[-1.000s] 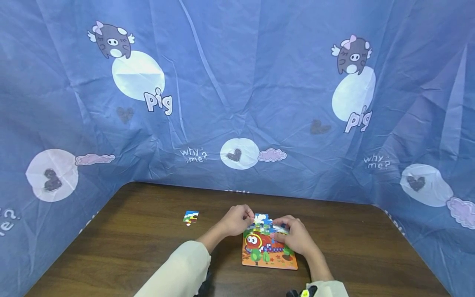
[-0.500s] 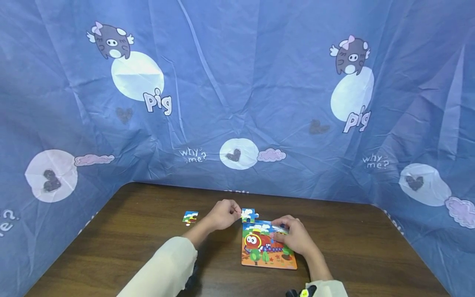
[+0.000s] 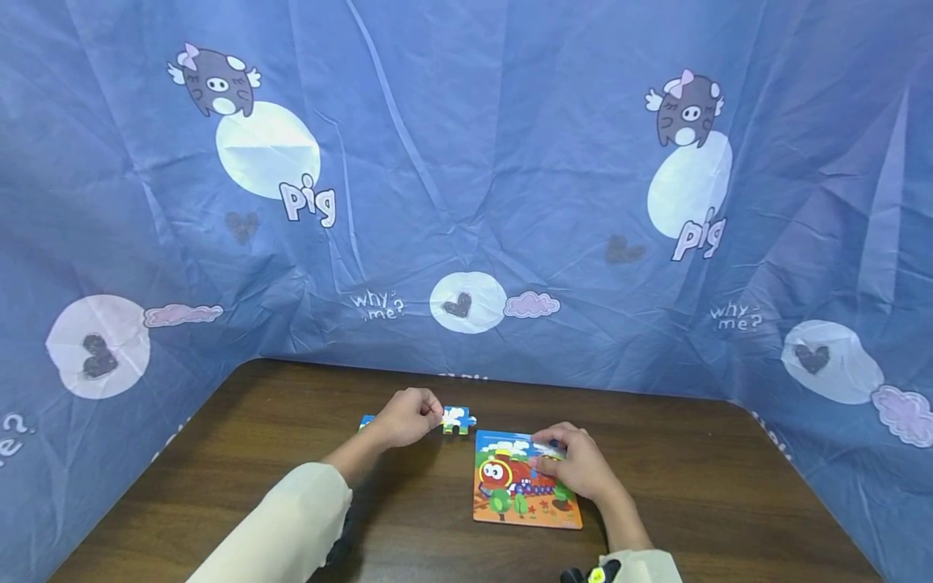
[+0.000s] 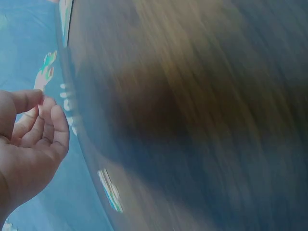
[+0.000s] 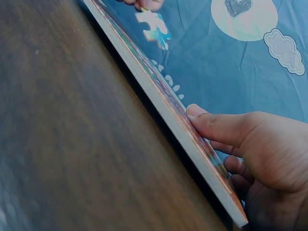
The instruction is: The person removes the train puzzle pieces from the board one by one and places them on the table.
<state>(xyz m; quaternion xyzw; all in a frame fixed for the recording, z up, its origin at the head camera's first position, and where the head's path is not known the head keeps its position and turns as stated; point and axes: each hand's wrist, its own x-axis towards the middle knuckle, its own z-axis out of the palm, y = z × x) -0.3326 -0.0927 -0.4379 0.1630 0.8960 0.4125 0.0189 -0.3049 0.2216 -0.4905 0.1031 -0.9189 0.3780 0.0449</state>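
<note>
Closed in at the back and both sides by a creased blue curtain (image 3: 466, 186), printed with grey winged pigs (image 3: 217, 83) wearing pink bows (image 3: 681, 84), rounded white patches (image 3: 267, 150), dark grey hearts (image 3: 457, 305), pale pink clouds (image 3: 532, 304) and white lettering (image 3: 308, 201) reading "pig" and "why me?". Spread below with a dark brown wood-grain tabletop (image 3: 692, 478), rounded at the far corners against the curtain.

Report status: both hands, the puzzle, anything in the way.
Left hand pinching a loose piece, apart from the puzzle. Right hand resting on puzzle. Second piece on table, partly hidden. Nothing seen between held piece and puzzle.
</note>
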